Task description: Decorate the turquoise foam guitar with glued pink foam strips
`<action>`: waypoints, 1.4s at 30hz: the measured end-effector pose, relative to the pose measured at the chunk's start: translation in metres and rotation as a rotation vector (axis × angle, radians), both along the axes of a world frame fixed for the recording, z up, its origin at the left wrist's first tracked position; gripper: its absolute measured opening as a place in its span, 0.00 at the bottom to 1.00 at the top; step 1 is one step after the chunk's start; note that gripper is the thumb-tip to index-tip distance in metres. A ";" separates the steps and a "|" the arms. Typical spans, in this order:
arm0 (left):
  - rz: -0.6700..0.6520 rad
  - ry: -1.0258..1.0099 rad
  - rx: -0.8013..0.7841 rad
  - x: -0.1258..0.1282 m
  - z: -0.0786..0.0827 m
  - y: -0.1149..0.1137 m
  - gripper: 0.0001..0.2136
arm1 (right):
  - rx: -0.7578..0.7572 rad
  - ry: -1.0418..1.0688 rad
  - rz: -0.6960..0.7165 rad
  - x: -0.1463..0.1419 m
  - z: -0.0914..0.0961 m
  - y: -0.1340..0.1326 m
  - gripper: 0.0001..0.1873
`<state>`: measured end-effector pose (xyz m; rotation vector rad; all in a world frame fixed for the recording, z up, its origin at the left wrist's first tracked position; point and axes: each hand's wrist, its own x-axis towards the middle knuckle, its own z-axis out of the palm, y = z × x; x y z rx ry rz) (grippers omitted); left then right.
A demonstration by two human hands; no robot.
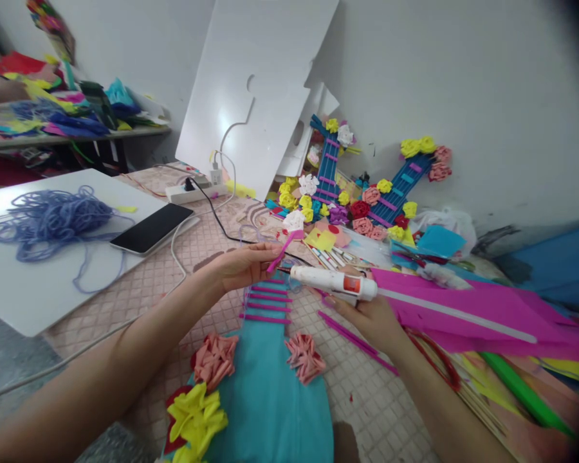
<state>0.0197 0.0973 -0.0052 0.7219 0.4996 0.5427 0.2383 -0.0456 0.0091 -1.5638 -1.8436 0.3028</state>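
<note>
My left hand (241,265) pinches a thin pink stick (280,252) that carries a white foam flower (294,221) at its far end. My right hand (369,315) grips a white glue gun (332,283), its nozzle pointing left at the stick's lower end. Below both hands lies a teal foam guitar shape (270,386) with pink strips across its neck, two salmon flowers (305,355) and a yellow flower (195,418) on its body.
Finished foam guitars with flowers (361,193) lean against the wall beside a white board (251,83). Magenta paper (463,308) lies right. A phone (152,228) and blue cord (48,218) rest on a white board left. A power strip (193,191) sits behind.
</note>
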 end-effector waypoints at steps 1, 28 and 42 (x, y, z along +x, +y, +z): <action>0.000 -0.001 0.003 0.000 0.000 0.000 0.02 | 0.007 -0.018 0.003 -0.001 0.000 0.000 0.17; -0.012 0.042 0.003 0.002 0.007 -0.006 0.03 | 0.049 -0.105 0.108 0.000 -0.003 0.002 0.12; -0.053 0.059 0.007 0.002 0.009 -0.008 0.04 | 0.077 -0.056 -0.047 0.003 -0.003 0.008 0.20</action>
